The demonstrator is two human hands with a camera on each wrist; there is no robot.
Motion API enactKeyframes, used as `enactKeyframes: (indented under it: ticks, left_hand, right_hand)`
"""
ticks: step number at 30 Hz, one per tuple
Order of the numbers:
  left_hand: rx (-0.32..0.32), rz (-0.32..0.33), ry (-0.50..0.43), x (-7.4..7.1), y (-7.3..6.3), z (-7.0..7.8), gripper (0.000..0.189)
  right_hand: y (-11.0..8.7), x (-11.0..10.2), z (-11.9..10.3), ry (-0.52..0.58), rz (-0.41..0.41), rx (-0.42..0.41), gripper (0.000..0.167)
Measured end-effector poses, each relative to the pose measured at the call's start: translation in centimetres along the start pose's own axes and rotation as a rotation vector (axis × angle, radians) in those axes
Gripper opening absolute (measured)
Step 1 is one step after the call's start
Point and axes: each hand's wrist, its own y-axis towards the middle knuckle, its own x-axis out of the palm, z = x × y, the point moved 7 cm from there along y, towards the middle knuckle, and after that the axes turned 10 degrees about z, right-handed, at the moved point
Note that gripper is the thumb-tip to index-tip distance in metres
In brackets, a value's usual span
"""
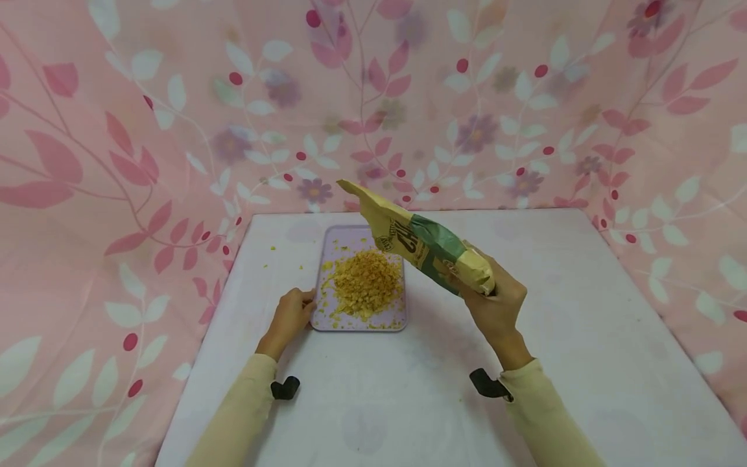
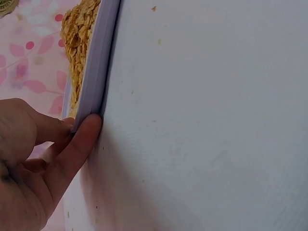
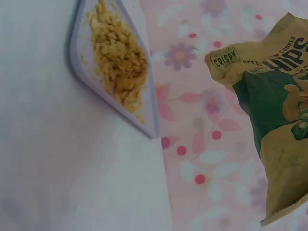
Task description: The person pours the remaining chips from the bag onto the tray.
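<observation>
A lilac tray (image 1: 358,327) lies on the table with a heap of crushed yellow chips (image 1: 366,283) on it. My left hand (image 1: 294,308) pinches the tray's near left side; in the left wrist view its thumb is at the rim (image 2: 98,62) and a finger is against the outer wall. My right hand (image 1: 496,298) grips the bottom end of a tan and green chip bag (image 1: 432,246), raised to the right of the tray. The bag slants, its far end up and left over the tray's back. The right wrist view shows the bag (image 3: 279,125) but not the hand.
Small crumbs (image 1: 272,248) are scattered on the white-covered table (image 1: 560,324) left of the tray. A pink floral cloth (image 1: 373,97) hangs behind the table and at both sides. Each wrist wears a black camera mount (image 1: 489,384).
</observation>
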Motion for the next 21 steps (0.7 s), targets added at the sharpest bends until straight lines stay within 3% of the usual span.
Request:
enactKeyframes:
  ticks: [4,10,12,15,18,21]
  left_hand:
    - [-0.011,-0.007,-0.011,0.0,0.1,0.0,0.038]
    - [-0.013,-0.007,-0.002,0.1,0.0,-0.1,0.038]
    - [-0.008,-0.006,0.002,0.2,0.0,-0.1,0.038]
    - [-0.006,-0.003,0.002,0.2,0.1,0.0,0.037]
    - [-0.017,-0.005,0.002,0.2,0.1,-0.1,0.037]
    - [-0.023,0.0,0.0,0.1,0.2,-0.1,0.036]
  right_hand:
    - [0.3,-0.7,0.5,0.041,0.104,0.008,0.038]
    - [-0.7,0.2,0.6,-0.026,-0.053,0.046,0.047]
    - [-0.7,0.3,0.5,-0.05,-0.071,0.036,0.051]
    - [-0.1,0.0,0.2,-0.015,-0.01,0.016,0.051]
    - [0.3,-0.6,0.4,0.032,0.097,0.035,0.04]
    - [0.1,-0.5,0.7,0.008,0.069,0.076,0.036]
